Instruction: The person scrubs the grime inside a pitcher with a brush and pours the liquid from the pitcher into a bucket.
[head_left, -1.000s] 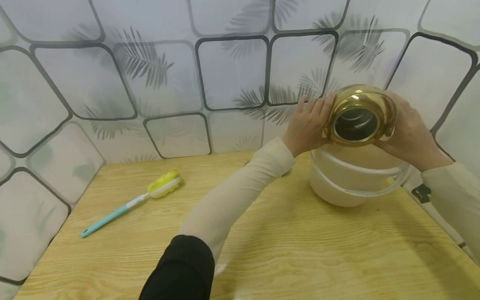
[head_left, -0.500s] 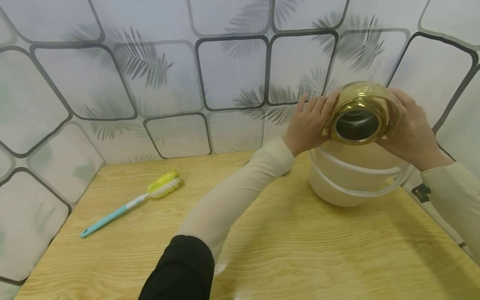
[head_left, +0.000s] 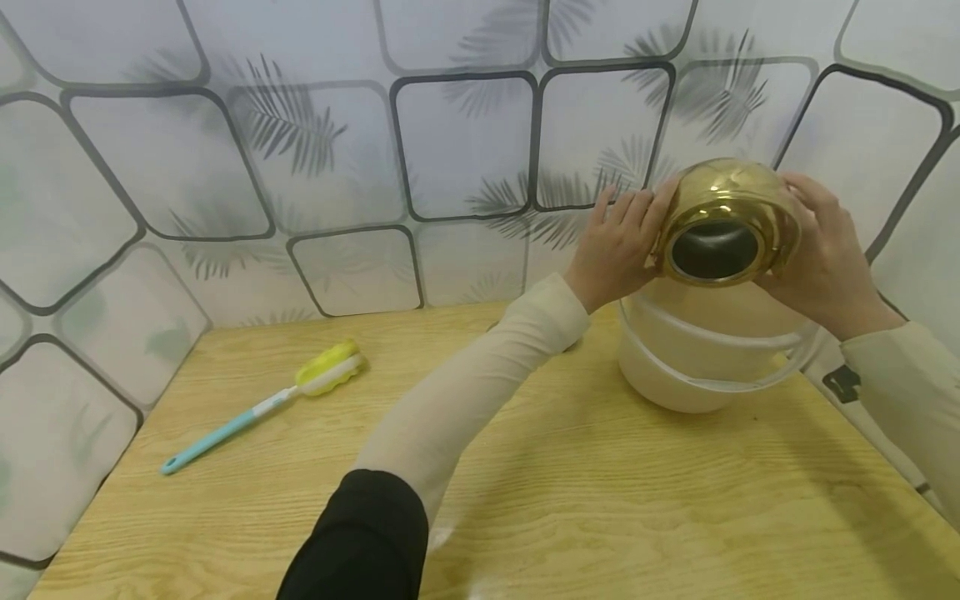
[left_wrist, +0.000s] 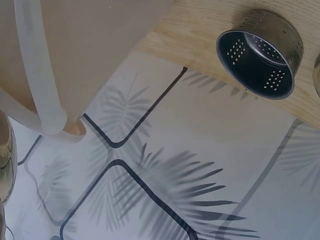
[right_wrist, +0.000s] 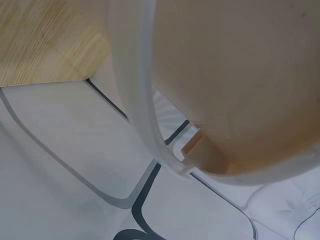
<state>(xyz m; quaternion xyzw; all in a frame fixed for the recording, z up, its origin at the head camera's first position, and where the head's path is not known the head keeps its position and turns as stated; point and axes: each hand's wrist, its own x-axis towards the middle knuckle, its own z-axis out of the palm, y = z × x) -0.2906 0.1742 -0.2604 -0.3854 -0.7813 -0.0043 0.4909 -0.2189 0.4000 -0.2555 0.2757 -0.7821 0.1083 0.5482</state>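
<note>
Both hands hold up a gold teapot (head_left: 731, 187), its round mouth tipped down and forward over a cream plastic bucket (head_left: 675, 367). Dark, shiny metal shows inside the mouth. My left hand (head_left: 615, 250) grips the left side, its fingertips pointing up beside the pot. Around the right side curls my right hand (head_left: 825, 258), fingers partly hidden behind the pot. Only a sliver of the teapot (left_wrist: 6, 165) enters the left wrist view. The right wrist view looks past the bucket's white handle (right_wrist: 132, 65) into its inner wall.
A brush (head_left: 330, 369) with a yellow sponge head and blue handle lies on the left of the wooden table (head_left: 525, 517). A perforated metal strainer (left_wrist: 275, 45) lies on its side near the wall, mostly behind the left forearm in the head view. Patterned walls (head_left: 465, 150) enclose the table.
The teapot has tilted further, its body rising slightly and its mouth turning more downward. The right hand has rolled up with it; the left hand has hardly moved.
</note>
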